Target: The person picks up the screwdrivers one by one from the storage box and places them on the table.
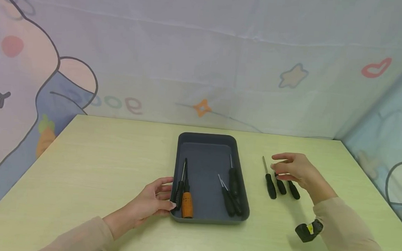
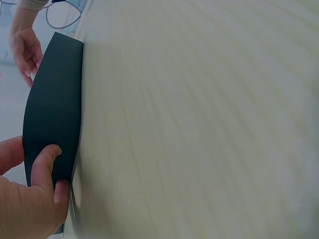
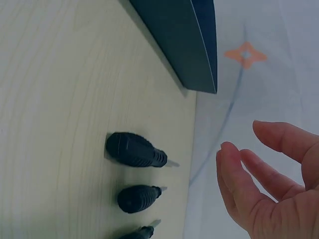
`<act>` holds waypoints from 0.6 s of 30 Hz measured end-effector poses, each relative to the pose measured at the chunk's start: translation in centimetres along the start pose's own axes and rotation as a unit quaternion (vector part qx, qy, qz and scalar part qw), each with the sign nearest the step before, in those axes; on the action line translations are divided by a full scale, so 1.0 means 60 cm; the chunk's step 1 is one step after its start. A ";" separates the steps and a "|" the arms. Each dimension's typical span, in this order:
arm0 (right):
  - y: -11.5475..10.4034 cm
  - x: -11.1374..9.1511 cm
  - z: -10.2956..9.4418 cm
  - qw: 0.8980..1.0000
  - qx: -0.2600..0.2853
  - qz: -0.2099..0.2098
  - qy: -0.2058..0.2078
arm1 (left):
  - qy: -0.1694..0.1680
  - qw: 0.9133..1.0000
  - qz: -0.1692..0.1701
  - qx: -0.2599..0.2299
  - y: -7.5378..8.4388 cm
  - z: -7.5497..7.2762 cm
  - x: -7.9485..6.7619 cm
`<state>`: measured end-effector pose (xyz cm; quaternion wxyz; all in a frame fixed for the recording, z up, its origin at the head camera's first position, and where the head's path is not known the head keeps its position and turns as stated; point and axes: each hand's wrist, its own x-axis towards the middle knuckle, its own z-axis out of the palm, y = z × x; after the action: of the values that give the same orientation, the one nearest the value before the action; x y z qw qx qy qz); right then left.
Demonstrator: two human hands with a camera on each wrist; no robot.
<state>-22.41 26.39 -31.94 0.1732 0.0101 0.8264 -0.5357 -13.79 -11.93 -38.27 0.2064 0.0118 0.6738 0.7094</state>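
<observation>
Three black screwdrivers [image 1: 270, 182] lie on the bench [image 1: 115, 146], right of the tray [image 1: 208, 221]. Over them the right grip [image 1: 296, 169] hovers empty, fingers parted; I'd take one squarely by its handle, the left grip [image 1: 152, 200] pinching the tray's left side steady.

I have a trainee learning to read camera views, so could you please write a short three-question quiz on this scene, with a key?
1. Multiple choice: Where does the orange-handled screwdriver lie in the head view?
A) In the left half of the gray tray
B) In the right half of the gray tray
C) On the bare table

2. True or false: The right hand is gripping a screwdriver.

3. Count: How many black-handled screwdrivers lie on the wood-grain table, to the right of the gray tray?

Key:
1. A
2. False; the right wrist view shows the right hand holding nothing.
3. Three
</observation>
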 end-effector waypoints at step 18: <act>-0.023 -0.003 0.056 0.999 0.029 -0.019 -0.035 | 0.002 1.000 -0.002 0.001 0.001 0.000 0.000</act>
<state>-21.63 22.85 -31.89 0.1910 -0.0192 0.8041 -0.5626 -13.81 -11.92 -38.21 0.2065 0.0096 0.6752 0.7081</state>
